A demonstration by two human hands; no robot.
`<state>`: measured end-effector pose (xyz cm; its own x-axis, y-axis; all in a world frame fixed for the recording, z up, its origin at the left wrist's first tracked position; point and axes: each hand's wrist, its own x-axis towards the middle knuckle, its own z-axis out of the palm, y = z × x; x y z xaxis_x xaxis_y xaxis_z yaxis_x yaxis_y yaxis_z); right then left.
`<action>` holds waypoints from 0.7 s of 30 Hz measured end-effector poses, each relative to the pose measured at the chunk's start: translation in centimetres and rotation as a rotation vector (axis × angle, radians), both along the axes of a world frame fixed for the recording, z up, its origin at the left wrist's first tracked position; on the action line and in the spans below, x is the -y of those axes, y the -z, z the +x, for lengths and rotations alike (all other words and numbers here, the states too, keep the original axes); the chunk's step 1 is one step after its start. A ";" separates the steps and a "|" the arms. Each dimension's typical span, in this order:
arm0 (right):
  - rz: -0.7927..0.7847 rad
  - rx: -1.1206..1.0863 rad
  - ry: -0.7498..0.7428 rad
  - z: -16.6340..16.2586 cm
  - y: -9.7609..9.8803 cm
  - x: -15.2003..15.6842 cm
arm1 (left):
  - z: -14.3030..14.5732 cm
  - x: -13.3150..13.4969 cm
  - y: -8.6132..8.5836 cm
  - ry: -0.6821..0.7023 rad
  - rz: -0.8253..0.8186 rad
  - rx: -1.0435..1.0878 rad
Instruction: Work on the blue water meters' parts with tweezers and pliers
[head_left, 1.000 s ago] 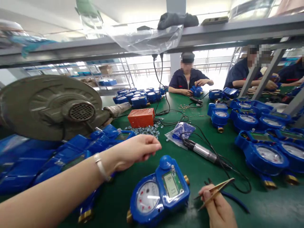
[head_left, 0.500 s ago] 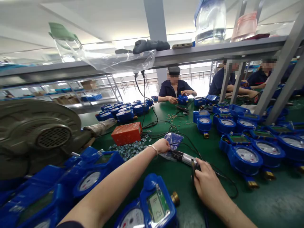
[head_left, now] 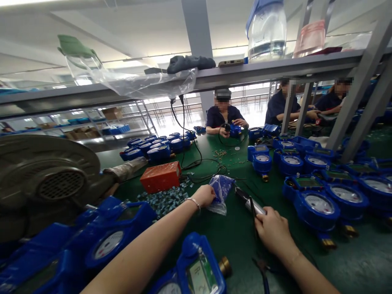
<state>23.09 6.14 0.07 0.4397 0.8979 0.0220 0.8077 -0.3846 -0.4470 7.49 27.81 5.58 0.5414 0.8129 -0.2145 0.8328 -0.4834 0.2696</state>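
Observation:
My left hand (head_left: 204, 195), a bracelet on its wrist, reaches forward and grips the edge of a clear plastic bag of small blue parts (head_left: 221, 189) on the green table. My right hand (head_left: 271, 230) is closed round the silver electric screwdriver (head_left: 249, 203), which lies low over the table with its black cable trailing off. A blue water meter (head_left: 196, 269) with a small display sits right in front of me, between my forearms. A pile of small grey-blue parts (head_left: 167, 199) lies just left of my left hand.
An orange box (head_left: 161, 176) stands behind the pile. A large grey blower (head_left: 45, 179) fills the left. Blue meters crowd the left front (head_left: 104, 237), the right side (head_left: 318, 204) and the far middle (head_left: 159, 149). Co-workers in dark uniforms (head_left: 223, 116) sit across the table. Pliers (head_left: 263, 271) lie near my right wrist.
My view tilted up. My left hand reached forward to the bag and took hold of it. My right hand left the tweezers and closed on the screwdriver, drawing it slightly nearer.

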 end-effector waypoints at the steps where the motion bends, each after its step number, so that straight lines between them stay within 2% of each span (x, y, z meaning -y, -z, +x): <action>1: -0.004 0.006 0.035 0.2 0.1 -0.1 | 0.2 0.0 -0.1 0.007 0.001 -0.008; 5: -0.030 0.027 0.130 1.3 0.4 -0.4 | 0.6 -0.1 -0.5 0.008 0.026 0.008; 9: -0.037 0.036 0.147 1.9 0.6 -0.4 | 0.5 -0.2 -0.9 -0.034 0.010 0.065; 21: -0.011 0.045 0.133 1.8 1.0 -0.1 | 0.6 -0.4 -1.9 -0.261 -0.225 0.363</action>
